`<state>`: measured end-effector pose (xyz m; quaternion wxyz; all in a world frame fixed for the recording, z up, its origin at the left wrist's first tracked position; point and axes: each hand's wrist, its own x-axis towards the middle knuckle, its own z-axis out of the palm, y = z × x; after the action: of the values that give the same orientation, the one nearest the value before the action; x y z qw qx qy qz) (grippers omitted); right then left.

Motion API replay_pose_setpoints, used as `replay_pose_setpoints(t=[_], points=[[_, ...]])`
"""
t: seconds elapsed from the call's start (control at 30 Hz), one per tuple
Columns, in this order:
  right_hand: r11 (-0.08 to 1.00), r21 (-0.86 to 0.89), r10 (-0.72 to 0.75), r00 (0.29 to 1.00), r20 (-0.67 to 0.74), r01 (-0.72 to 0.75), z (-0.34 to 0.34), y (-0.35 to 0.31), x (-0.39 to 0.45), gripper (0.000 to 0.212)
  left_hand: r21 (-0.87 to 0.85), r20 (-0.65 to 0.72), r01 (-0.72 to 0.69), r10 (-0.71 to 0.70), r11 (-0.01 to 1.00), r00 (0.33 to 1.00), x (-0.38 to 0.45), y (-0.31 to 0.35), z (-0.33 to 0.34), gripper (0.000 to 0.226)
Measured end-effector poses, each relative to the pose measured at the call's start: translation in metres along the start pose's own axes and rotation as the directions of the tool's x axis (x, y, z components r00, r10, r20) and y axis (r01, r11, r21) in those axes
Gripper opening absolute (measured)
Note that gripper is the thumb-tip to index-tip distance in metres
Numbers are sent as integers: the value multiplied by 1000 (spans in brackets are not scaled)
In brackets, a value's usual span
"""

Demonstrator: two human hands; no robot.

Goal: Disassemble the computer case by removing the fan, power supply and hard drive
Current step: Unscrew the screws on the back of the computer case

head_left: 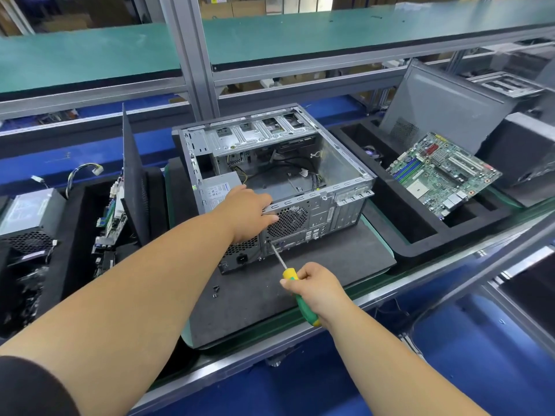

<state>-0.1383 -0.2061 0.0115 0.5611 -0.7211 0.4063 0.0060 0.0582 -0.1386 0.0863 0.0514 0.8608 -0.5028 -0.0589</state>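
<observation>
An open grey computer case (342,163) lies on its side on a dark foam mat (330,259). Its power supply (217,190) sits in the near left corner, and a round fan grille (289,220) shows on the rear panel. My left hand (246,211) grips the top edge of the rear panel, thumb over the grille. My right hand (318,288) holds a yellow and green screwdriver (295,283) whose tip meets the rear panel just below the grille. Black cables lie inside the case. The hard drive cannot be made out.
Two small screws (215,290) lie on the mat near the front. A loose motherboard (441,172) rests tilted in a black foam tray at the right, beside a leaning side panel (444,106). Another power supply (30,214), boards and an upright panel (133,175) stand at the left.
</observation>
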Motion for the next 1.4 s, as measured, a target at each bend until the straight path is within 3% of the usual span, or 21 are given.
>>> replay_pose_setpoints(t=[0.23, 0.4, 0.63, 0.77, 1.03, 1.17, 1.4], points=[[997, 30, 69, 995, 75, -71, 4, -4, 2, 28, 13, -1, 2, -2, 1000, 1000, 0, 0, 0, 29], [954, 201, 178, 958, 225, -224, -1, -9, -1, 24, 14, -5, 2, -2, 1000, 1000, 0, 0, 0, 29], [996, -86, 2, 995, 99, 6, 1, 1, 5, 18, 8, -2, 3, -3, 1000, 1000, -2, 1, -1, 28], [977, -203, -50, 996, 74, 64, 5, 3, 3, 19, 2, -3, 1, -1, 1000, 1000, -1, 1, -1, 28], [994, 89, 52, 992, 115, -63, 6, 1, 2, 21, 0, 2, 6, -6, 1000, 1000, -1, 0, 0, 29], [990, 118, 63, 984, 166, -83, 2, 0, 0, 25, 5, 8, 11, -11, 1000, 1000, 0, 0, 0, 29], [998, 56, -24, 989, 148, 15, -6, 4, 1, 28, 5, -2, 5, -5, 1000, 1000, 1, -1, 1, 29]])
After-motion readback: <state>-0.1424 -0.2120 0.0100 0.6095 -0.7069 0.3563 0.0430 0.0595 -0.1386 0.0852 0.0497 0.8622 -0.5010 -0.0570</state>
